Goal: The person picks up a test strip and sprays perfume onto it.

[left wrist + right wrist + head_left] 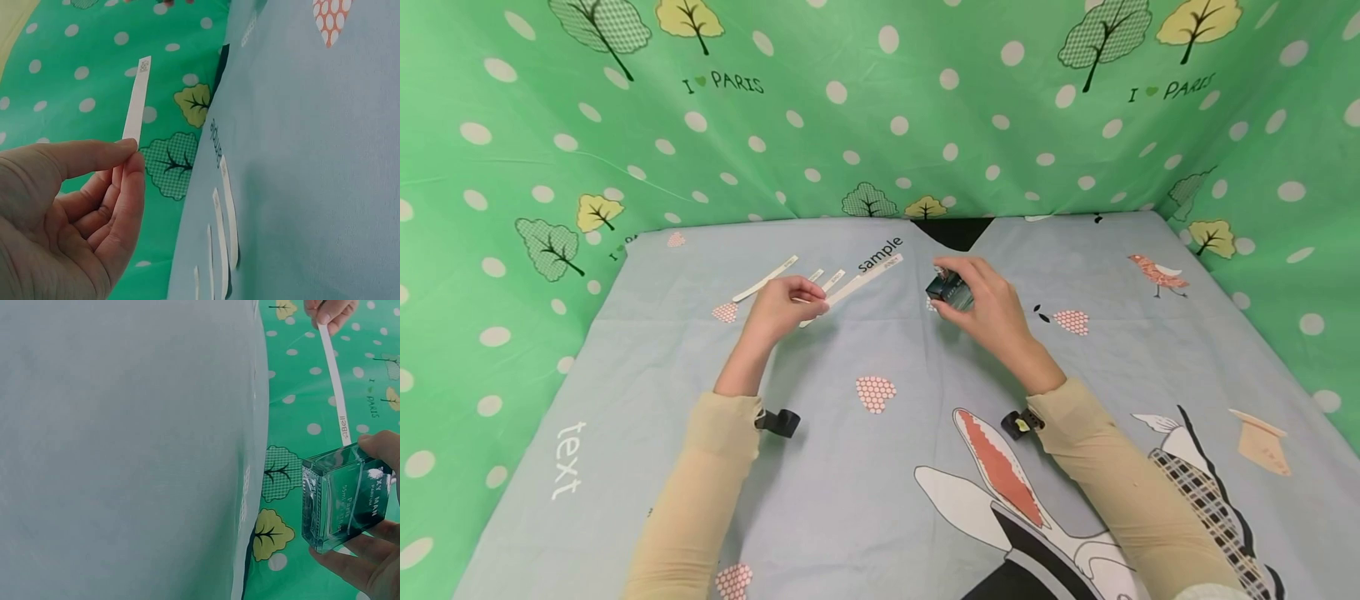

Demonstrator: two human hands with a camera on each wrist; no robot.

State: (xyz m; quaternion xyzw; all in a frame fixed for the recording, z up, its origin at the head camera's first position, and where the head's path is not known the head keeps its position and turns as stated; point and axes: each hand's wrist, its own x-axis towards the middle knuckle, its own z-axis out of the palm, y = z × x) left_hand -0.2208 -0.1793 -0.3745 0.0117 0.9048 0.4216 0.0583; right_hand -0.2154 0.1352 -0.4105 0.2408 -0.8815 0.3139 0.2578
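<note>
Hanging apart, strip (137, 100) and bottle (345, 499) leave a gap between.

The right hand (378, 562) grips the bottle (347, 497), thumb along the upper edge, fingers beneath. The bottle is tilted, made of green glass, and carries white lettering that includes "MAN". Above the bottle, the left hand (332, 312) pinches the white strip (334, 375). The strip's printed end meets the bottle's outline; contact cannot be determined. Behind the bottle: green dotted cloth (306, 394). Left of the bottle: grey bench (125, 450).
</note>
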